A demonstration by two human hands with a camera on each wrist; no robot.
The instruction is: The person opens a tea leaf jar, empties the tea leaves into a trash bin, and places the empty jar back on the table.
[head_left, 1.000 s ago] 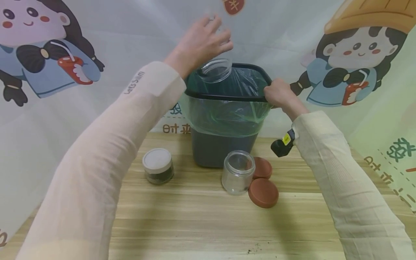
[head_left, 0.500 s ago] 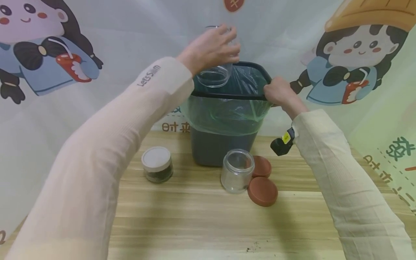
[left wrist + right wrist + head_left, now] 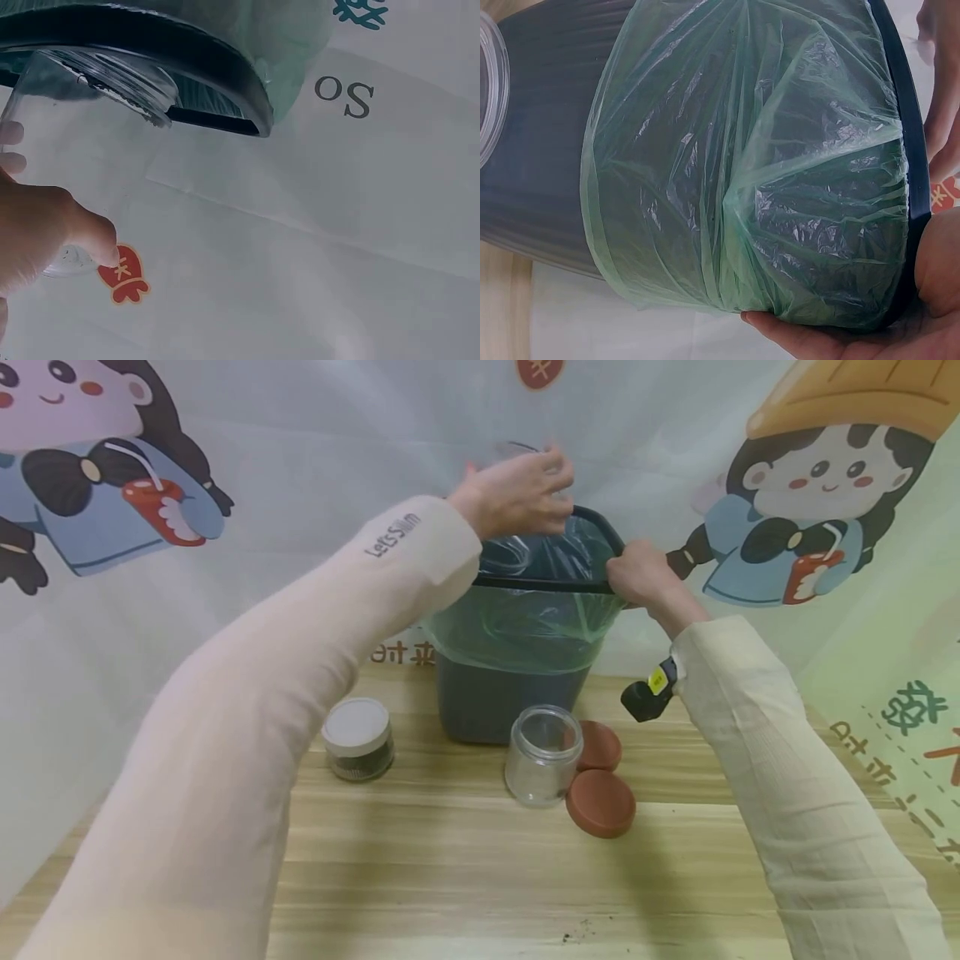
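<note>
My left hand (image 3: 525, 492) holds a clear jar (image 3: 124, 84) tipped mouth-down over a dark trash bin (image 3: 510, 702). In the left wrist view, the jar's threaded mouth dips within the bin's black rim, and a few dark specks show near its neck. The thumb lies along the jar's side; part of the jar is hidden behind the hand. On the right, my right hand (image 3: 647, 578) grips the bin's rim corner, its fingers below the rim against the green plastic liner (image 3: 705, 172) folded over the outside.
An open clear jar (image 3: 543, 760) stands before the bin, beside two reddish-brown lids (image 3: 602, 803) on the wooden table (image 3: 450, 877). Left of the bin is a white-lidded jar (image 3: 358, 739) with dark contents. Dark crumbs (image 3: 579, 932) lie near the front. A printed curtain hangs behind.
My left hand has moved right and lower with the tipped jar, bringing it further over the bin. The right hand keeps its grip on the rim.
</note>
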